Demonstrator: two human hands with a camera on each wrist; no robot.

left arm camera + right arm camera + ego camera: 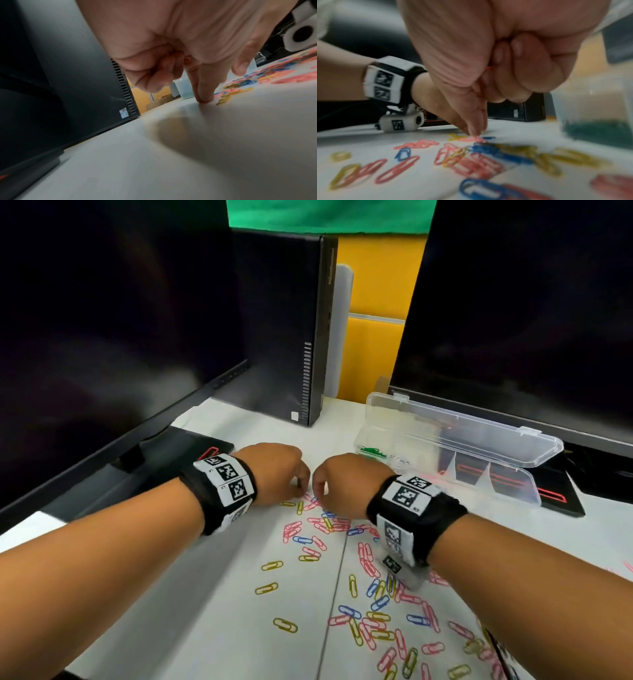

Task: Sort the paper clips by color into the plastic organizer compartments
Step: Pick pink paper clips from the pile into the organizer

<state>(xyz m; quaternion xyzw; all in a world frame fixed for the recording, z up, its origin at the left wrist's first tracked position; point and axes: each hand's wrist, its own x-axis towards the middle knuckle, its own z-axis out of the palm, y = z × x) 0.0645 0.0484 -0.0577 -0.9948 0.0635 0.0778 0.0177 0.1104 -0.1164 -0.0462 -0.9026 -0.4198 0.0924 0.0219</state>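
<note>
Pink, yellow and blue paper clips lie scattered over the white table. The clear plastic organizer stands at the right with its lid open, and green clips fill one compartment. My right hand pinches a pink clip on the table with thumb and index. A red bit shows inside its curled fingers. My left hand is just left of it. Its index fingertip presses the table beside a yellow clip, thumb apart. The other fingers are curled; what they hold is hidden.
A dark monitor stands at the left and another at the right behind the organizer. A small black computer stands upright at the back. A seam runs down the table through the clips.
</note>
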